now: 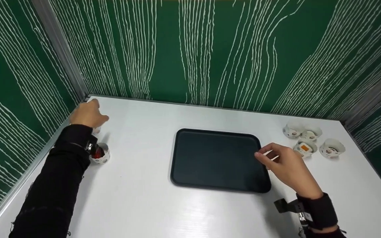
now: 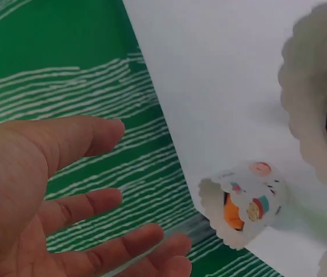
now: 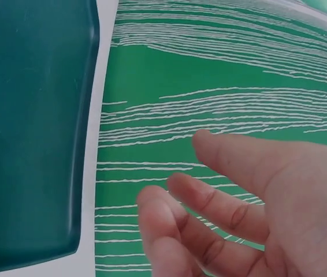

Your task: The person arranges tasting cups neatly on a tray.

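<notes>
My left hand [image 1: 87,114] hovers at the far left corner of the white table, fingers relaxed and apart, holding nothing. Beneath it, mostly hidden in the head view, is a patterned paper cup [image 1: 97,129]; the left wrist view shows this cup [image 2: 264,196] with something orange inside. Nearer to me, beside the left wrist, another paper cup [image 1: 103,158] contains a dark and red item. My right hand [image 1: 286,165] hangs over the right edge of a dark rectangular tray [image 1: 217,160]. Its fingers [image 3: 224,202] bend loosely around empty space.
Several patterned paper cups [image 1: 332,148] stand grouped at the back right; one cup [image 1: 305,148] there holds a white item with an orange patch. Green panels with white wavy lines [image 1: 167,53] enclose the table [image 1: 137,195] at the back and sides.
</notes>
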`<move>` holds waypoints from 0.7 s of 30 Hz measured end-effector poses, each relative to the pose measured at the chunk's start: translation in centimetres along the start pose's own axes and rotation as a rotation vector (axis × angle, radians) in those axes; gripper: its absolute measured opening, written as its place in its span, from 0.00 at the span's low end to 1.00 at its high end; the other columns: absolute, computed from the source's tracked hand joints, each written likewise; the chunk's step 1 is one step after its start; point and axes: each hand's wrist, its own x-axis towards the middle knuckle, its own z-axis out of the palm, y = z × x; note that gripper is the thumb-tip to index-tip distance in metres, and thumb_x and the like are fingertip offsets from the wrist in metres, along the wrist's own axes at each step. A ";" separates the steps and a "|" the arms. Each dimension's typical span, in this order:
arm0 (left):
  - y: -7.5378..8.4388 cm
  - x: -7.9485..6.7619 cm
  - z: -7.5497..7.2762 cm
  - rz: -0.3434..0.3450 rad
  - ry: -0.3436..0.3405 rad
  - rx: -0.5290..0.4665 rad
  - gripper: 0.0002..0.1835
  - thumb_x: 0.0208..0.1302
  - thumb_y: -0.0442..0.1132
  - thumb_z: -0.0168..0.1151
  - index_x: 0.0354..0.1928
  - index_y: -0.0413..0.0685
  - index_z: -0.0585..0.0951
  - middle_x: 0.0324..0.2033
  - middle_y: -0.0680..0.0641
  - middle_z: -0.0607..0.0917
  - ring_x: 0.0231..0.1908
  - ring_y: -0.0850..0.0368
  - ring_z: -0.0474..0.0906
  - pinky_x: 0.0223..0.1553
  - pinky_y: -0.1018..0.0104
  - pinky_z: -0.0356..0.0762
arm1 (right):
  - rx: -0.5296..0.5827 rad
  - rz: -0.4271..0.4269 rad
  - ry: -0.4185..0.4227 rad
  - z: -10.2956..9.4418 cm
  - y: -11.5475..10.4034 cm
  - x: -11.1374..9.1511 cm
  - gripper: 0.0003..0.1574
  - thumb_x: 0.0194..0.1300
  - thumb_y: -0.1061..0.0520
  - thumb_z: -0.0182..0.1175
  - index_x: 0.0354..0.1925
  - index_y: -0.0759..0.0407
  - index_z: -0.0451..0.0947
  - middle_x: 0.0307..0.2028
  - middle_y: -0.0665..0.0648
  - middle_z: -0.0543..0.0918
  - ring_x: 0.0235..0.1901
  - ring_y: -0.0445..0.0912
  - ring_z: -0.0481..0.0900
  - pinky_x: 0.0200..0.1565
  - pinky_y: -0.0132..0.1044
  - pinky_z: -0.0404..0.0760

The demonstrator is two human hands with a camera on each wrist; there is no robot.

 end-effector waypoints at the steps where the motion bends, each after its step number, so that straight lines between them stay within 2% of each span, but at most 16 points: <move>1: -0.3 0.1 -0.1 -0.010 -0.010 0.003 0.33 0.72 0.44 0.65 0.68 0.24 0.71 0.59 0.20 0.81 0.56 0.21 0.80 0.53 0.29 0.82 | 0.007 0.003 -0.006 0.0 -0.2 -0.1 0.21 0.77 0.39 0.65 0.51 0.53 0.86 0.35 0.54 0.90 0.34 0.44 0.88 0.35 0.33 0.79; 9: -2.6 1.7 -0.4 -0.079 -0.102 0.062 0.32 0.71 0.42 0.59 0.68 0.23 0.71 0.61 0.18 0.77 0.57 0.20 0.78 0.56 0.28 0.80 | 0.040 0.006 -0.011 -0.5 -1.2 -0.9 0.17 0.77 0.41 0.65 0.50 0.52 0.86 0.34 0.52 0.87 0.32 0.45 0.88 0.34 0.33 0.79; 12: -3.3 2.2 -0.2 -0.101 -0.150 0.069 0.34 0.71 0.41 0.57 0.71 0.23 0.69 0.63 0.18 0.75 0.60 0.20 0.76 0.59 0.28 0.79 | 0.039 0.010 -0.012 -0.5 -1.2 -1.0 0.16 0.78 0.42 0.65 0.50 0.52 0.86 0.34 0.52 0.87 0.31 0.43 0.87 0.34 0.33 0.79; 19: -4.1 2.4 0.3 -0.148 -0.286 -0.005 0.37 0.76 0.42 0.50 0.79 0.26 0.56 0.73 0.16 0.62 0.69 0.18 0.65 0.70 0.26 0.69 | 0.055 0.012 -0.017 -0.2 -1.1 -1.1 0.16 0.77 0.42 0.65 0.49 0.52 0.86 0.34 0.52 0.87 0.31 0.45 0.87 0.34 0.34 0.79; 21: -4.2 2.3 0.3 -0.142 -0.306 -0.014 0.37 0.78 0.43 0.48 0.80 0.25 0.55 0.73 0.16 0.60 0.70 0.16 0.63 0.71 0.26 0.68 | 0.055 0.013 -0.019 -0.3 -1.1 -1.0 0.16 0.77 0.42 0.65 0.49 0.52 0.86 0.34 0.52 0.87 0.31 0.46 0.88 0.35 0.34 0.79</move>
